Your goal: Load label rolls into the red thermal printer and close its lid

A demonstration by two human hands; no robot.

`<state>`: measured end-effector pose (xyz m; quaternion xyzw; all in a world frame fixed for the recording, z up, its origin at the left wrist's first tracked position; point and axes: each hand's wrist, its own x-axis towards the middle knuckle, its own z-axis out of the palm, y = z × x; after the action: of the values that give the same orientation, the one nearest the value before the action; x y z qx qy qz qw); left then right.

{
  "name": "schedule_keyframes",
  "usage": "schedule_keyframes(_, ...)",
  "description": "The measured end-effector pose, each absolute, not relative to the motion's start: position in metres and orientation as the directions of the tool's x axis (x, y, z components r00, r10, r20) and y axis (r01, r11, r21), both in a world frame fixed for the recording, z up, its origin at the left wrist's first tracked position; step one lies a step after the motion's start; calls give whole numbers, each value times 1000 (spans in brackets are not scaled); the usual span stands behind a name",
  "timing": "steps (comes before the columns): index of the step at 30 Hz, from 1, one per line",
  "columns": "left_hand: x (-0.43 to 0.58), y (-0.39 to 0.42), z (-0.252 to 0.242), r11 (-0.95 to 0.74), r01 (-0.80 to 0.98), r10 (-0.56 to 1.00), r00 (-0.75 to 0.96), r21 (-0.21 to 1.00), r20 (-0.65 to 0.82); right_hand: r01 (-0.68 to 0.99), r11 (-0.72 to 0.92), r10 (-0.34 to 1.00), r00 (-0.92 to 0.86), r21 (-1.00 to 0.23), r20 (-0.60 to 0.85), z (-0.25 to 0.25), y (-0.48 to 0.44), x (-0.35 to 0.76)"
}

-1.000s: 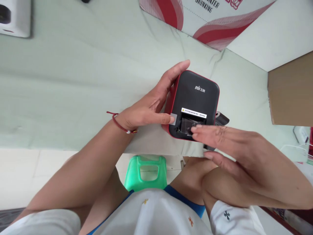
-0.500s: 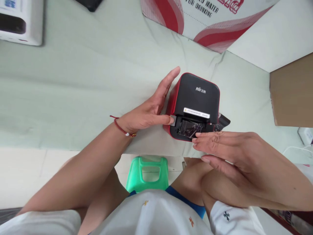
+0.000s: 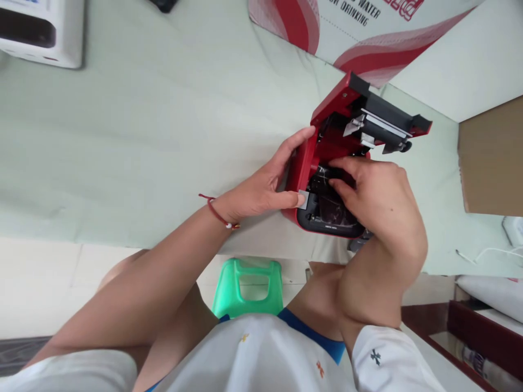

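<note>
A small red and black label printer (image 3: 300, 163) stands near the table's front edge, its lid (image 3: 337, 103) raised. My left hand (image 3: 267, 182) grips the printer's left side, thumb on the grey latch (image 3: 304, 199) and fingers along the red wall. My right hand (image 3: 382, 196) reaches into the compartment from the right, thumb and fingertips around dark shiny plastic film (image 3: 333, 209); how firmly they pinch it is partly hidden. Under the lid a black roller (image 3: 382, 130) with a pale strip shows.
A red and white carton (image 3: 302, 27) stands behind the printer, a brown cardboard box (image 3: 490, 158) to the right. A white device (image 3: 61, 32) is at the far left. A white cable (image 3: 490, 253) lies at right. A green stool (image 3: 226, 291) is below the table edge.
The printer's lid has swung up from closed. My right hand has moved from the front edge into the compartment. My left hand stays on the latch side.
</note>
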<state>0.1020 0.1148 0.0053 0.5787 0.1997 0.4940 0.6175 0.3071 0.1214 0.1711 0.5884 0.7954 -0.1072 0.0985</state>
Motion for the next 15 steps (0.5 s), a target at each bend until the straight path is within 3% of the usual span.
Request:
schedule_keyframes(4, 102, 112, 13, -114, -388, 834, 462, 915, 300, 944, 326, 909, -299, 48, -291, 165, 124, 310)
schedule_keyframes(8, 101, 112, 17, -101, -387, 840, 460, 916, 287, 906, 421, 890, -403, 48, -215, 158, 128, 318)
schedule_keyframes(11, 100, 113, 17, -95, -387, 844, 457, 917, 280, 923, 383, 898, -379, -29, -222, 161, 128, 320)
schedule_keyframes(15, 98, 113, 18, -95, -387, 840, 463, 917, 283, 905, 356, 885, -407, -235, -228, 189, 111, 332)
